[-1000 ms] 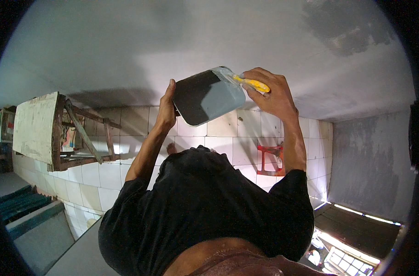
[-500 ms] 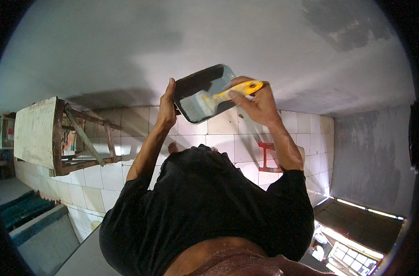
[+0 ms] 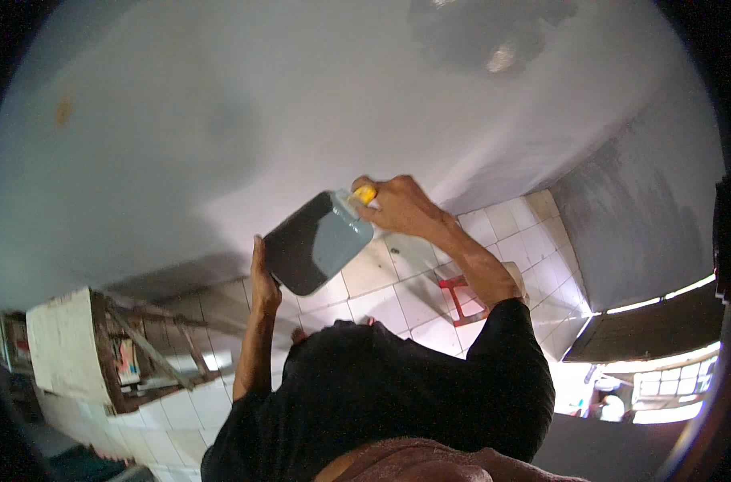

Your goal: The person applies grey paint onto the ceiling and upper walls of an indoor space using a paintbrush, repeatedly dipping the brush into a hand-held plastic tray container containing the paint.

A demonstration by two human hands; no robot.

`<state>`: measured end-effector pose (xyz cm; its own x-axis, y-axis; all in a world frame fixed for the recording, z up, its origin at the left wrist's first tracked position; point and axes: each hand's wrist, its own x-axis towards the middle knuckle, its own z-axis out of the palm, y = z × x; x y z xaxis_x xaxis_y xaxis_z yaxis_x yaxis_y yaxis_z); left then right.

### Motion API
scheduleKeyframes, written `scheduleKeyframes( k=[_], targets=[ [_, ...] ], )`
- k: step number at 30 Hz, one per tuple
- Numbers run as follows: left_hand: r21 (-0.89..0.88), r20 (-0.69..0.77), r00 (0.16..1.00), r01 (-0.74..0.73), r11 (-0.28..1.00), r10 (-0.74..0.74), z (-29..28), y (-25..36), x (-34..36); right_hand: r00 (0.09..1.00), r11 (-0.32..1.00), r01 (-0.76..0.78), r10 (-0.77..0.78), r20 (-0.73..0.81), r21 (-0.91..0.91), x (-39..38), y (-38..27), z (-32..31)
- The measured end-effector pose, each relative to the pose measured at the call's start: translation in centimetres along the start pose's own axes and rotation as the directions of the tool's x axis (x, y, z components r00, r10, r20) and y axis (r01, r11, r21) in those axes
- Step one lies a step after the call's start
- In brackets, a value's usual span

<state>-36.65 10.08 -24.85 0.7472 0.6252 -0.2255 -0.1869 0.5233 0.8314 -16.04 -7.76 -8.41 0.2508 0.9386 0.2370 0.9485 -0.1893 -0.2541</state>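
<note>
A rectangular paint tray with grey-blue paint and a dark part is held out in front of me, near a grey wall. My left hand grips its left side, thumb along the edge. My right hand is closed on a yellow-handled paintbrush at the upper right end of the tray. The bristles are mostly hidden behind my fingers.
Below lies a white tiled floor, with my dark shirt in the foreground. A worn wooden stand is at left, a red plastic object sits right of centre beneath my forearm, and a bright window shows lower right.
The view has shifted, showing more wall. Tray and both hands appear lower and further left. The brush has swung from lying across the tray back to its upper right end.
</note>
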Motion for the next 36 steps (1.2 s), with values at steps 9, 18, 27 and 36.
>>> scheduleKeyframes(
  k=[9, 18, 27, 36],
  targets=[
    [-0.04, -0.025, 0.999, -0.031, 0.999, 0.03, 0.9, 0.6, 0.3, 0.977, 0.943, -0.122, 0.169, -0.128, 0.309, -1.5, -2.5, -1.1],
    [-0.032, -0.012, 1.0, -0.01, 0.999, 0.01, 1.0, 1.3, 0.5, 0.995, 0.812, -0.094, 0.065, 0.07, 0.576, -1.1, -6.0, 2.7],
    [0.063, -0.043, 0.999, 0.007, 0.998, -0.004, -0.2, 0.2, 0.7, 0.962, 0.8, -0.243, 0.271, 0.03, 0.549, 0.4, -2.9, 1.1],
    [0.082, -0.003, 0.998, -0.061, 0.995, 0.061, 0.1, 0.8, 0.4, 0.997, 0.954, 0.032, -0.053, 0.063, 0.298, 2.4, -0.5, 0.9]
  ],
)
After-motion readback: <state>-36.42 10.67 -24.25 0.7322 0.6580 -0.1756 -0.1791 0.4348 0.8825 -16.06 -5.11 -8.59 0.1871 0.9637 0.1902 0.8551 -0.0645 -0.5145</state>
